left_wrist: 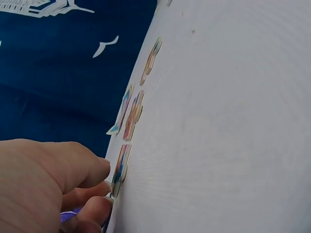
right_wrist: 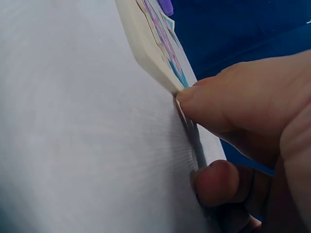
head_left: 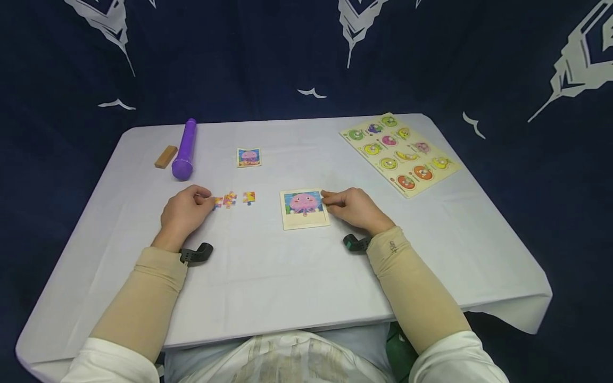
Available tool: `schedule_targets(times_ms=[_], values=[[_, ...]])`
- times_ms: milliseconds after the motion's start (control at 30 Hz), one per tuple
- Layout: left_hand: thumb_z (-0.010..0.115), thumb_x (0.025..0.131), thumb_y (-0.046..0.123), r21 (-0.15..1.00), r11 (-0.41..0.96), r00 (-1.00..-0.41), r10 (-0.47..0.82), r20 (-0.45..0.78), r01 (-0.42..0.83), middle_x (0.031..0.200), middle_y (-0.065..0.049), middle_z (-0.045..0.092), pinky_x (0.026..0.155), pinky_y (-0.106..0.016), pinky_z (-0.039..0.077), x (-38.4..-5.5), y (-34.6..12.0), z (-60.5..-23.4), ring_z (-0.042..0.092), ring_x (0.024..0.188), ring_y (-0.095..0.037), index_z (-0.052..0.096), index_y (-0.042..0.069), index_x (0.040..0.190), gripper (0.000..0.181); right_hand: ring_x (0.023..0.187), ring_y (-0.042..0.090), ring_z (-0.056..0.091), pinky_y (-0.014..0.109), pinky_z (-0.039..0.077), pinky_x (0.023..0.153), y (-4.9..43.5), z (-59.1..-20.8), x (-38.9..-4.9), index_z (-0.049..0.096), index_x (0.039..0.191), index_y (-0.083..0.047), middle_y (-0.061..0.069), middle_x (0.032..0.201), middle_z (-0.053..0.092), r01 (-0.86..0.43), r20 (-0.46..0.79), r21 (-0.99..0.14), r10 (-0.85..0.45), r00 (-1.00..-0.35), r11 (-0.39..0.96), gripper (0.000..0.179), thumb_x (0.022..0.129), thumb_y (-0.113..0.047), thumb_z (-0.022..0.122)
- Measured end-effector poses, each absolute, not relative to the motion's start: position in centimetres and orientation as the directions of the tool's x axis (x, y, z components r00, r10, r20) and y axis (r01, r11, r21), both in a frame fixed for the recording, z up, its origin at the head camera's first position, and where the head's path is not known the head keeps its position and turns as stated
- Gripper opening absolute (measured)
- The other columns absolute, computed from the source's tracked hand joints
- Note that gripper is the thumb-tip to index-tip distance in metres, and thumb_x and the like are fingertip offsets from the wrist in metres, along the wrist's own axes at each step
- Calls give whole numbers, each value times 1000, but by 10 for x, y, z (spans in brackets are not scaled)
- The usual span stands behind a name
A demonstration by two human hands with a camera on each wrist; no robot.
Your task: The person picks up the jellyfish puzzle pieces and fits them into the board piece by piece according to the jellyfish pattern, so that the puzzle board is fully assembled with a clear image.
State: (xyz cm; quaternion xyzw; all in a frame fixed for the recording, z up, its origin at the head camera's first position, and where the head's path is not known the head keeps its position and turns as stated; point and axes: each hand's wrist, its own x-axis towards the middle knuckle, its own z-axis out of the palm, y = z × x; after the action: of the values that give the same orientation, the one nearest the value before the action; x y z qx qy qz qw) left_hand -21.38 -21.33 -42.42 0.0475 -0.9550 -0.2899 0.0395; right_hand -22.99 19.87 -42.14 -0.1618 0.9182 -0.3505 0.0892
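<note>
My left hand (head_left: 188, 213) has its thumb and fingertips at the left end of a row of jigsaw pieces, pinching the nearest puzzle piece (left_wrist: 121, 170) by its edge. Beside it lie joined orange and pink pieces (head_left: 230, 199) and a yellow and red piece (head_left: 249, 197). A square puzzle board (head_left: 306, 221) lies flat in front of me, with a pink octopus picture filling its upper part and a bare strip below. My right hand (head_left: 355, 209) holds the board's right edge, thumb (right_wrist: 194, 97) on its corner and the other fingers curled beside it.
Behind the pieces lies a small octopus picture card (head_left: 249, 157). At the back left are a purple microphone-shaped object (head_left: 185, 151) and a wooden block (head_left: 166, 157). A fruit-picture board (head_left: 399, 154) lies at the back right on the white-covered table (head_left: 268, 282).
</note>
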Motion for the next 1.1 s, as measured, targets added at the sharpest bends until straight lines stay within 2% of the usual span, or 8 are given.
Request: schedule_targets(times_ms=[133,233,367,567,1100], values=[[50,104,27,552,831,-993,-111,38,-72,102,-11,70,64,-36,40,-214,-212,-424,62,86,-28,69,11,121,30,140,22,52,43,41,115,199,-421,-229,75,124,-11,-3,144,61,-237,-47,-672,-360,-932,702,27,98,-17,70],[49,106,27,550,833,-996,-90,26,-61,102,-10,68,66,-36,40,-214,-213,-424,60,87,-27,69,11,120,30,139,22,53,43,41,115,198,-422,-229,75,123,-11,-2,143,61,-238,-46,-676,-362,-931,698,26,98,-17,69],[59,101,32,553,832,-999,-25,-19,-32,108,-10,67,75,-38,42,-213,-217,-421,60,92,-28,67,10,122,31,139,22,53,43,41,116,197,-422,-229,75,123,-11,-2,144,61,-238,-46,-678,-364,-930,696,26,98,-17,69],[71,94,40,545,838,-996,22,-88,-30,116,-12,64,84,-42,43,-213,-219,-418,57,100,-30,63,10,128,46,139,22,53,44,41,115,198,-421,-229,75,123,-12,-3,144,61,-251,-42,-661,-368,-929,707,26,99,-17,69],[74,93,40,561,828,-996,31,-85,-22,118,-13,65,88,-45,44,-212,-219,-416,59,103,-31,63,9,129,49,141,20,52,42,40,116,198,-419,-227,74,125,-12,-3,146,60,-244,-46,-668,-366,-929,703,27,100,-18,69]])
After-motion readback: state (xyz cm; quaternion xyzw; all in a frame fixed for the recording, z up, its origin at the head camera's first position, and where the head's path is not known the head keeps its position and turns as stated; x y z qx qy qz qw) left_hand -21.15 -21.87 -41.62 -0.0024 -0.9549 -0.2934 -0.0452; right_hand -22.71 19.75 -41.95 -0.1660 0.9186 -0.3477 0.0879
